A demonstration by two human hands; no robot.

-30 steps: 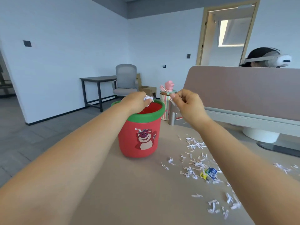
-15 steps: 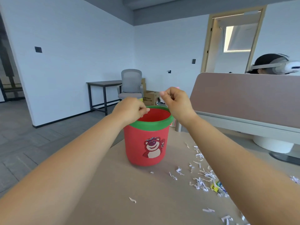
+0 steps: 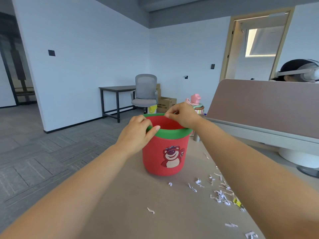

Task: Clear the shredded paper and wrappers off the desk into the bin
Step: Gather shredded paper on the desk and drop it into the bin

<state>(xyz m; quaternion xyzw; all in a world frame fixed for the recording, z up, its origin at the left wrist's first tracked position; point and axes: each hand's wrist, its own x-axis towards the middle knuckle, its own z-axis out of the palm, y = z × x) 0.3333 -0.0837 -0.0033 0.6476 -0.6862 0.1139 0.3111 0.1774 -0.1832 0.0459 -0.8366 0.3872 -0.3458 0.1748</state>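
A red bin (image 3: pixel 165 152) with a green rim and a bear picture stands on the brown desk (image 3: pixel 120 213). My left hand (image 3: pixel 138 133) grips the bin's near-left rim, thumb hooked over the green edge. My right hand (image 3: pixel 183 116) hovers over the bin's far rim, fingertips pinched together; I see no paper between them. White shredded paper (image 3: pixel 221 194) lies scattered on the desk right of the bin, partly hidden by my right forearm. A yellow wrapper (image 3: pixel 236 201) peeks out among the shreds. One loose shred (image 3: pixel 151 210) lies nearer to me.
A brown partition panel (image 3: pixel 259 104) runs along the desk's right side; a person wearing a headset (image 3: pixel 300 71) sits behind it. A striped cup with a pink topper (image 3: pixel 196 104) and a metal cylinder (image 3: pixel 196 137) stand behind the bin. The desk's left edge drops to grey floor.
My left hand no longer shows paper and has closed on the bin's rim. My right hand has moved left over the bin's opening. The view has tilted upward.
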